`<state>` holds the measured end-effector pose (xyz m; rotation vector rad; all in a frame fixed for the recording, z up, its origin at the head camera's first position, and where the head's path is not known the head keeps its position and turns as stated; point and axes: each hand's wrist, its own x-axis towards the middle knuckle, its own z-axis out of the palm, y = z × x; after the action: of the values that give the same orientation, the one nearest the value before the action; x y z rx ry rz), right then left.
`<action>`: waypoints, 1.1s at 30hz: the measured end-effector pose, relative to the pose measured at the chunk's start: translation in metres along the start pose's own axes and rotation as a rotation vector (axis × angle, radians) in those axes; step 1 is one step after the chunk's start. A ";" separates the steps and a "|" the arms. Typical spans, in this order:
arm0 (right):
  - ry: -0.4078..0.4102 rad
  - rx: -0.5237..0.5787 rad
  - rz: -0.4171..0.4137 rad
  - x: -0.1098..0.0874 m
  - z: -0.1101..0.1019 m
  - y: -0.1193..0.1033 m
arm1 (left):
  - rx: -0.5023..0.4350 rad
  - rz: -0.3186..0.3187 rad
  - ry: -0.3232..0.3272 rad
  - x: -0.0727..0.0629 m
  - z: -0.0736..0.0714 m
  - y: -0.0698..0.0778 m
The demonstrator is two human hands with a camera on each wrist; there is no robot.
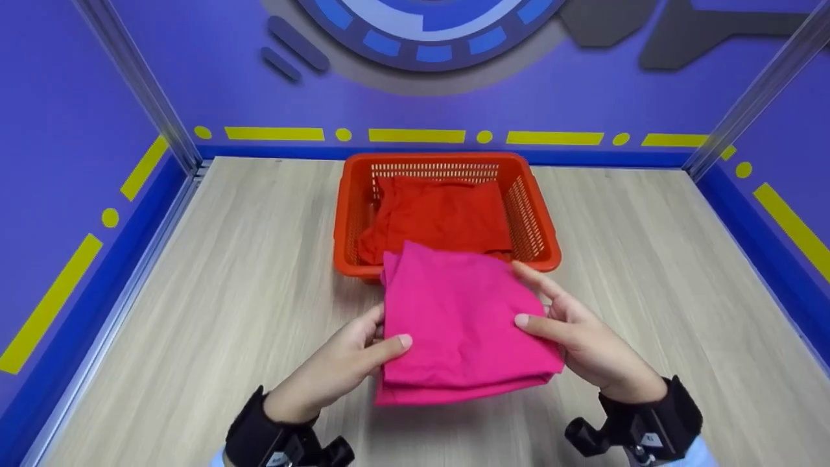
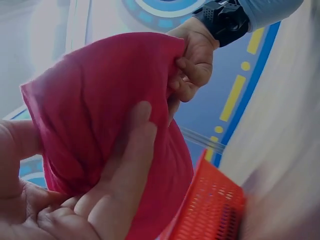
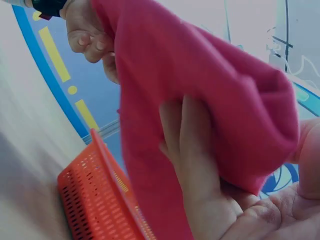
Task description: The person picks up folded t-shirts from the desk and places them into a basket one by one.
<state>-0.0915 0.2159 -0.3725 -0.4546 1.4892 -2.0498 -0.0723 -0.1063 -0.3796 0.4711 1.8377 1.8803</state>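
A folded pink cloth garment [image 1: 463,318] is held up in front of the basket, its far edge overlapping the near rim in the head view. My left hand [image 1: 343,360] grips its left side, thumb on top and fingers underneath. On the other side my right hand [image 1: 577,331] holds the right edge the same way, its index finger stretched along the far corner. From below, the left wrist view shows the left fingers [image 2: 132,165] against the underside of the pink cloth [image 2: 115,95]. In the right wrist view, the right fingers [image 3: 192,145] support it too.
Behind the pink cloth stands an orange-red plastic basket [image 1: 543,227] with perforated walls. Inside it lies a folded red cloth [image 1: 447,214]. The wooden tabletop [image 1: 259,259] is bounded by blue panels [image 1: 246,78] at the back and both sides.
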 end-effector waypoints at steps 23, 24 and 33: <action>0.340 -0.192 0.097 0.094 -0.041 -0.007 | 0.099 0.061 0.300 0.086 -0.039 -0.008; 0.340 -0.188 0.091 0.098 -0.043 -0.005 | 0.101 0.056 0.298 0.088 -0.042 -0.010; 0.345 -0.136 0.076 0.118 -0.057 -0.001 | 0.119 0.063 0.319 0.111 -0.053 -0.023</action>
<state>-0.2173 0.1863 -0.3958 -0.0935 1.8243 -2.0488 -0.1915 -0.0895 -0.4133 0.2824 2.1711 1.9877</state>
